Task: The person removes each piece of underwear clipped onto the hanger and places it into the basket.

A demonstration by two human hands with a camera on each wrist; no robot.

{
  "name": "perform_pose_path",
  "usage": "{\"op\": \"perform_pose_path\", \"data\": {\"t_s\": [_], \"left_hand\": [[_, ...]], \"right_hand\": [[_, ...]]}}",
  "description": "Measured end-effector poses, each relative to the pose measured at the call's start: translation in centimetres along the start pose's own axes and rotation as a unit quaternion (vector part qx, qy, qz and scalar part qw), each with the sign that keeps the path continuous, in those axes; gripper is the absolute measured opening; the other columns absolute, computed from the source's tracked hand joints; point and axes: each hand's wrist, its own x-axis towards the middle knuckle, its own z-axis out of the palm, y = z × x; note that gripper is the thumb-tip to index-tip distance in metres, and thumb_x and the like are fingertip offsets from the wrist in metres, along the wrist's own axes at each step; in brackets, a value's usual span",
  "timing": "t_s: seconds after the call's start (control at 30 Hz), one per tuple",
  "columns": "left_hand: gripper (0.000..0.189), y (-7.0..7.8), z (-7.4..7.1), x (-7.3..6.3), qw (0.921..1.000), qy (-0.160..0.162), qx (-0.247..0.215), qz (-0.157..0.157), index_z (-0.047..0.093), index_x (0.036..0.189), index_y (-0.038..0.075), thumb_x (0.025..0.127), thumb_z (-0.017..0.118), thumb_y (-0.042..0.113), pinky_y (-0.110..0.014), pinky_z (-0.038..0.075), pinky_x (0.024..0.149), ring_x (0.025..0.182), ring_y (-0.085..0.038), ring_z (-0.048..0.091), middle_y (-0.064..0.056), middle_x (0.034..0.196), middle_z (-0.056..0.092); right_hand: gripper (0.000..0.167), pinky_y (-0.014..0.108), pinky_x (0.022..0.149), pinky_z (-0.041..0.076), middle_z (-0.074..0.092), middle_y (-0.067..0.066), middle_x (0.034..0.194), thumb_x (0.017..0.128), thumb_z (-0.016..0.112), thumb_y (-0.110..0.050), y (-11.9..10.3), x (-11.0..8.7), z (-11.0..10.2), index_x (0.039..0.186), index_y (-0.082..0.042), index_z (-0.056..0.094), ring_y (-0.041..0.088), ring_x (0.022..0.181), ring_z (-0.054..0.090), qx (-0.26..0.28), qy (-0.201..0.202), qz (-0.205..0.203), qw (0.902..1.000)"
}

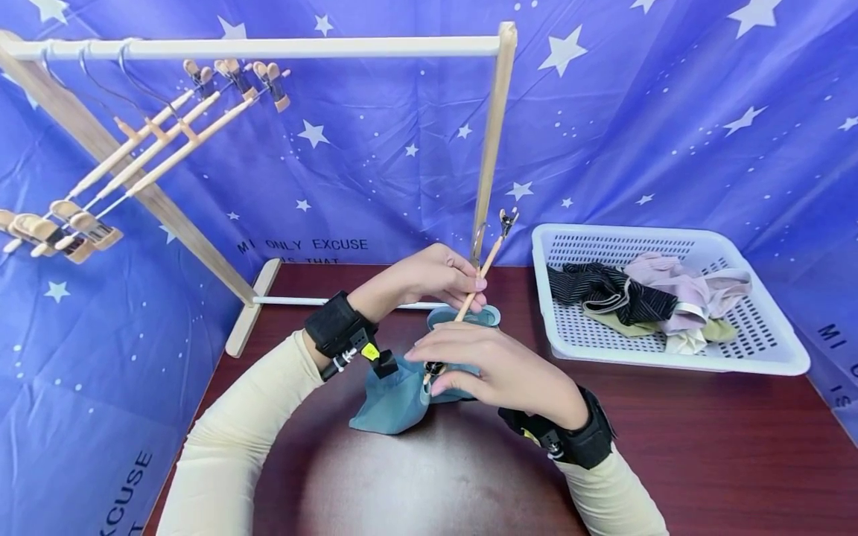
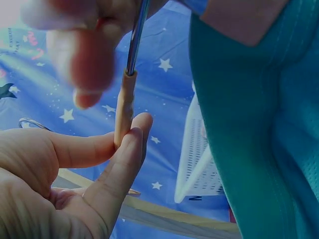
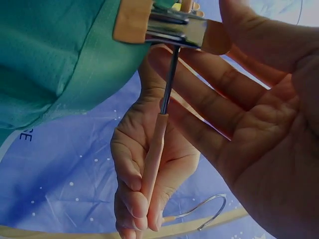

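My left hand point(image 1: 445, 275) pinches the wooden bar of a clip hanger point(image 1: 491, 257) between thumb and fingers, and the bar slants up to the right. A teal garment point(image 1: 392, 402) is at the hanger's lower end. In the right wrist view, the tan-padded clip point(image 3: 174, 27) there sits on the garment's edge. Around that clip my right hand point(image 1: 506, 368) is spread, its fingers fairly straight and thumb beside the clip's handle. The other clip point(image 1: 507, 222) is at the bar's upper end. The hanger's metal hook point(image 3: 217, 204) shows in the right wrist view.
A wooden rack point(image 1: 496, 134) stands behind my hands, with several clip hangers point(image 1: 157, 134) on its left side. At the right, a white perforated basket point(image 1: 771, 342) contains crumpled clothes point(image 1: 690, 286). Star-patterned blue cloth surrounds the dark red table point(image 1: 670, 432).
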Motion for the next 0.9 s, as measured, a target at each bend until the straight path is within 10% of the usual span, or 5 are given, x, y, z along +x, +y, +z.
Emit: {"op": "perform_pose_path", "data": {"t_s": [0.9], "left_hand": [[0.021, 0.36, -0.18, -0.3, 0.9993, -0.005, 0.02, -0.03, 0.066, 0.113, -0.01, 0.1, 0.063, 0.005, -0.034, 0.063, 0.079, 0.069, -0.014, 0.074, -0.007, 0.075, 0.073]], "right_hand": [[0.024, 0.024, 0.094, 0.051, 0.07, -0.004, 0.105, 0.088, 0.075, -0.01, -0.21, 0.62, 0.27, 0.111, -0.01, 0.07, 0.009, 0.101, 0.064, -0.019, 0.002, -0.019, 0.9996]]}}
